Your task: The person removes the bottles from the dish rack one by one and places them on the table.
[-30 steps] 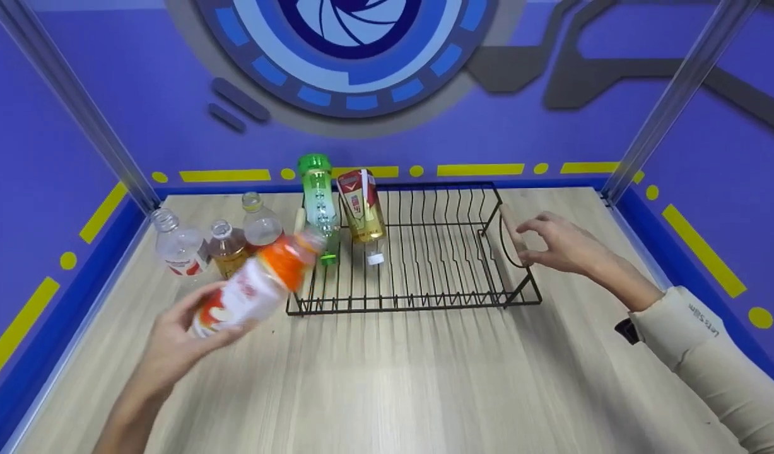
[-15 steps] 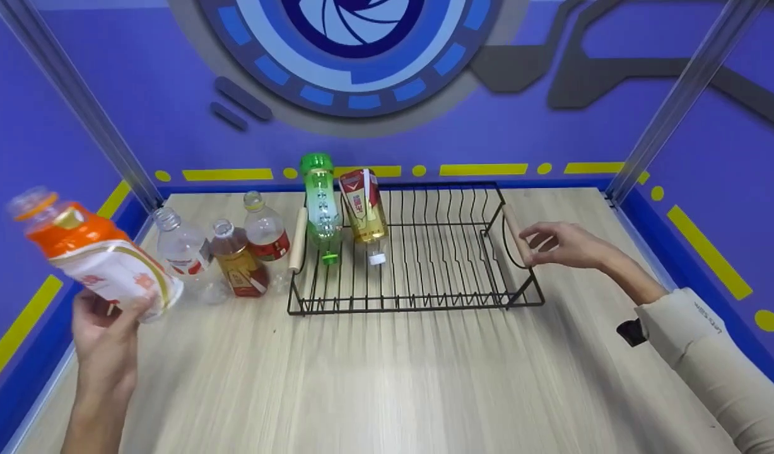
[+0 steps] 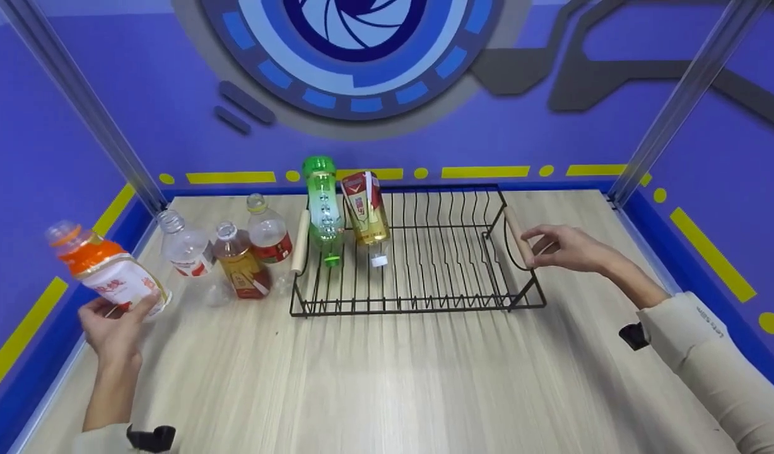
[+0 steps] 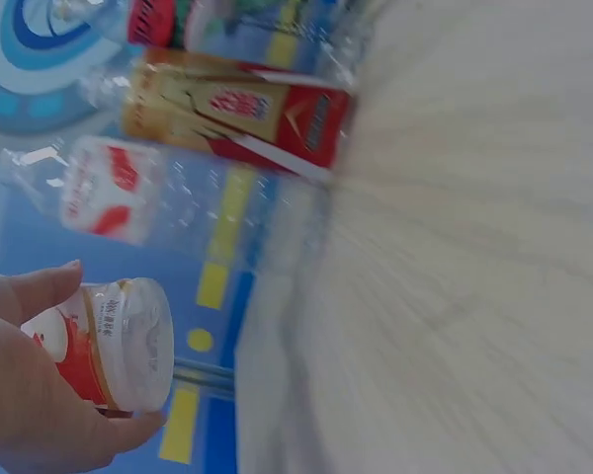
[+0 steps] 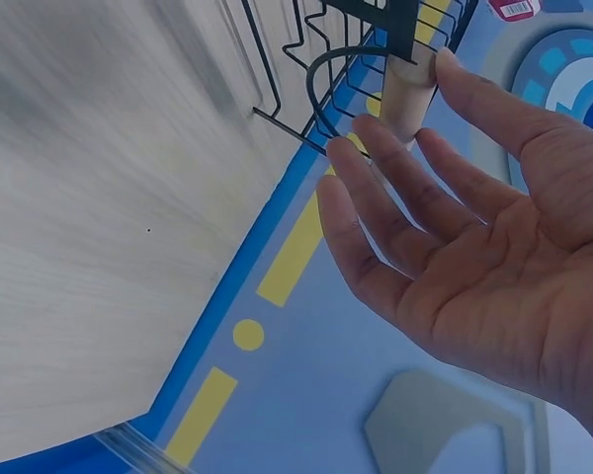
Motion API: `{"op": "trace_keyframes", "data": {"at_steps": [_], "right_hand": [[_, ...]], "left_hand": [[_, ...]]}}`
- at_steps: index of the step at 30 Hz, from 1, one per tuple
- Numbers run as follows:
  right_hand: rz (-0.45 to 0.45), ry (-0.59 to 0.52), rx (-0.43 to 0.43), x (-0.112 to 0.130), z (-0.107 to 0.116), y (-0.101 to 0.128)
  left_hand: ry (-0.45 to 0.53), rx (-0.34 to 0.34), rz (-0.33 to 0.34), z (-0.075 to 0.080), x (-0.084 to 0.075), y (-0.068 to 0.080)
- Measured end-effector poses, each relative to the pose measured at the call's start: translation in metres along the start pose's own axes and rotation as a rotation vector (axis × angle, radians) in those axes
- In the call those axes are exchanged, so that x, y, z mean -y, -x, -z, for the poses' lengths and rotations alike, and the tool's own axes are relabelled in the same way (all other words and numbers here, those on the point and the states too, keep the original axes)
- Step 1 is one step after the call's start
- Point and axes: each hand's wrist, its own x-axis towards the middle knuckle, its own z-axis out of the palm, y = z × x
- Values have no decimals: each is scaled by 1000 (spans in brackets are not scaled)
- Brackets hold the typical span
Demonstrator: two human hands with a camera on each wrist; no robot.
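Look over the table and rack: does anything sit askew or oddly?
Yes. Two bottles, green and gold, stand neck-down in the wire rack, leaning back. The left hand holds an orange bottle tilted above the table.

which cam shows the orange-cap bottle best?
Head view: the orange-cap bottle shows whole, tilted, held at its base by the left hand, off the table. Left wrist view shows only its base against the fingers. Right wrist view doesn't show it.
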Motion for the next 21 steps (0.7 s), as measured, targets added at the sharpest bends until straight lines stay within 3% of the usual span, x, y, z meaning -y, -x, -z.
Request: {"op": "trace_keyframes", "data": {"at_steps": [4, 8, 16, 21], "right_hand": [[10, 10, -5, -1, 0, -1], [15, 17, -19, -1, 0, 0], [42, 15, -22, -3, -2, 0], [35, 5, -24, -4, -2, 0]], "left_hand": [[-144, 26, 21, -5, 12, -18], [-220, 69, 19, -16, 21, -30], [-238, 47, -38, -25, 29, -43], [-244, 72, -17, -28, 29, -47]]}}
